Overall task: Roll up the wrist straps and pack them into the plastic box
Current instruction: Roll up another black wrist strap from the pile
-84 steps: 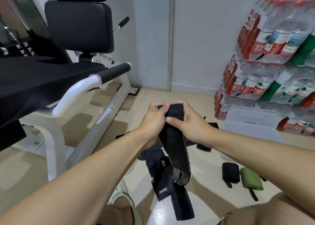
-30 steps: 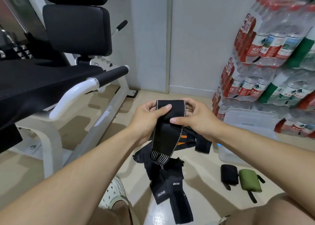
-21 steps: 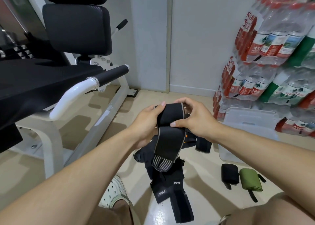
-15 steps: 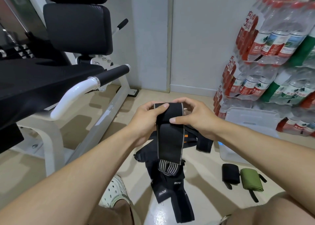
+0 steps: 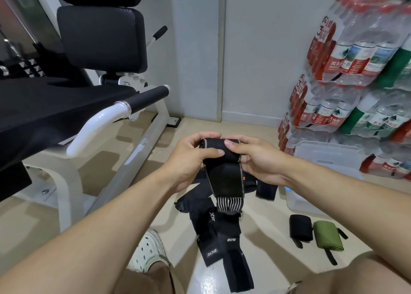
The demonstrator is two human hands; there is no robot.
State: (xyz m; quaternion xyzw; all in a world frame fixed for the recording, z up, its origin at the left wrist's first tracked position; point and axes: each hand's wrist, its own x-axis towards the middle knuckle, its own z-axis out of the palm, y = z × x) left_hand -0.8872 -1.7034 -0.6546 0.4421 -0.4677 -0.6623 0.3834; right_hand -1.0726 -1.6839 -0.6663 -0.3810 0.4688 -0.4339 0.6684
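- Landmark: clear plastic box [image 5: 320, 160] on the floor [image 5: 262, 244], right of centre, its near corner hidden behind the right forearm.
- Just behind the box: stacked packs of water bottles [image 5: 355, 71] against the wall.
- Near side of the box: a rolled black strap [image 5: 300, 227] and a rolled green strap [image 5: 327, 238], touching side by side on the floor.
- Left of the box: a loose pile of black straps [image 5: 218, 231] on the floor, directly under the hands.
- Far left of the box: a white-framed gym bench [image 5: 93, 120] with black pads; a pale shoe [image 5: 148, 252] near the pile.
- Left hand [image 5: 191, 160] and right hand [image 5: 255, 158] both closed on one black wrist strap [image 5: 224, 171], held in the air left of the box; thumbs press the rolled top end, the striped tail hangs down.
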